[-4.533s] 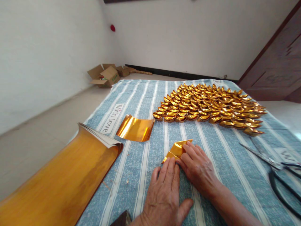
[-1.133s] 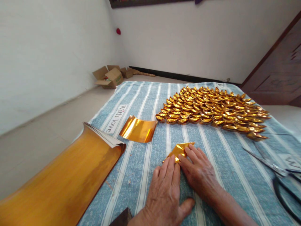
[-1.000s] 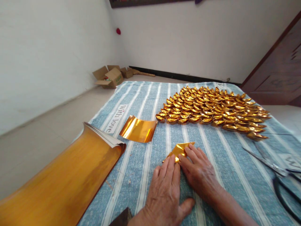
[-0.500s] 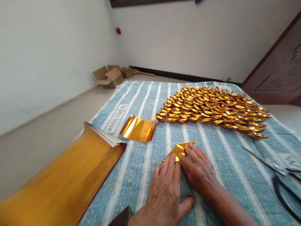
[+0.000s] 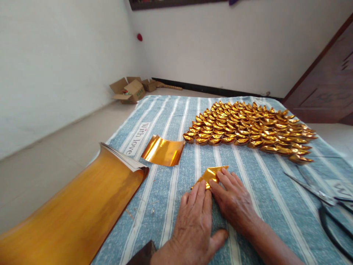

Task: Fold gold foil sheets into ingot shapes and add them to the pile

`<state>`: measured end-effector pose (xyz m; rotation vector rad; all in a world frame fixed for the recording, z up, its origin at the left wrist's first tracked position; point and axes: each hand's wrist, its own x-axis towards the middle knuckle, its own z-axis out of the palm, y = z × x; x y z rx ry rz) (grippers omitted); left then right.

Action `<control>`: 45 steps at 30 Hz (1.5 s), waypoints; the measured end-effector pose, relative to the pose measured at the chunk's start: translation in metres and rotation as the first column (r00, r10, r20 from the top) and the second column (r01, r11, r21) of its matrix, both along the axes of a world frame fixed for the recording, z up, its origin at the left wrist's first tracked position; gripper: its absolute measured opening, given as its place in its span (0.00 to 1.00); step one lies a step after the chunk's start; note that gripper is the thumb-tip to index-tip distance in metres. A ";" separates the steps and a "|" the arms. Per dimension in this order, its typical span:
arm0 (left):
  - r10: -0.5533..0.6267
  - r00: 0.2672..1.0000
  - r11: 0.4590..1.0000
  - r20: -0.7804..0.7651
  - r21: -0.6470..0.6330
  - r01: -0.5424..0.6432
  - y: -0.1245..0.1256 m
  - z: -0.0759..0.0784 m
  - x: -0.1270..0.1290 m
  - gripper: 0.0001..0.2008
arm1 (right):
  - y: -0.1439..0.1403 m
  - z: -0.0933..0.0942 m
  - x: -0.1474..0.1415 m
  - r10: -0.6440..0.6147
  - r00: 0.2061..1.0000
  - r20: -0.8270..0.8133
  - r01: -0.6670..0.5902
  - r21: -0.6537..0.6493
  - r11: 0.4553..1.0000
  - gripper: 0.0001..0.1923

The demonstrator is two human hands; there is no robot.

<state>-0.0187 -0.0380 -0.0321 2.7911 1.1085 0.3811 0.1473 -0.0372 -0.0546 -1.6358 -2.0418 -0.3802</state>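
Both hands press a partly folded piece of shiny gold foil paper [image 5: 211, 175] against the cloth. My left hand [image 5: 193, 221] lies flat with its fingers stretched out, the fingertips on the near left edge of the paper and the thumb out to the side. Beside it, my right hand [image 5: 234, 197] rests with extended fingers on the paper's right part. The fingers cover the near edge of the fold. Ahead to the left lies a curled gold foil sheet [image 5: 163, 151]. Many folded gold paper ingots [image 5: 245, 127] stand in rows farther off to the right.
A blue and white striped cloth [image 5: 160, 117] covers the table. On the left lies a stack of large gold sheets [image 5: 79, 206]. Black-handled scissors [image 5: 322, 197] lie open at the right. A dark block [image 5: 143, 254] sits by my left wrist. Cardboard boxes [image 5: 132, 92] stand on the floor beyond.
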 end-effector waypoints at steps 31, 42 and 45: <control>0.016 0.999 0.994 -0.028 -0.106 -0.019 0.007 0.013 0.005 0.38 | -0.011 0.015 0.026 0.216 0.976 -0.021 -0.215 -0.202 0.955 0.18; 0.001 0.997 0.992 -0.075 -0.126 -0.010 0.008 0.016 0.004 0.38 | -0.010 0.017 0.024 0.213 0.977 -0.021 -0.213 -0.204 0.956 0.14; 0.022 0.998 0.990 -0.066 -0.136 -0.031 0.008 0.016 0.005 0.38 | -0.009 0.015 0.025 0.221 0.975 -0.012 -0.219 -0.208 0.953 0.14</control>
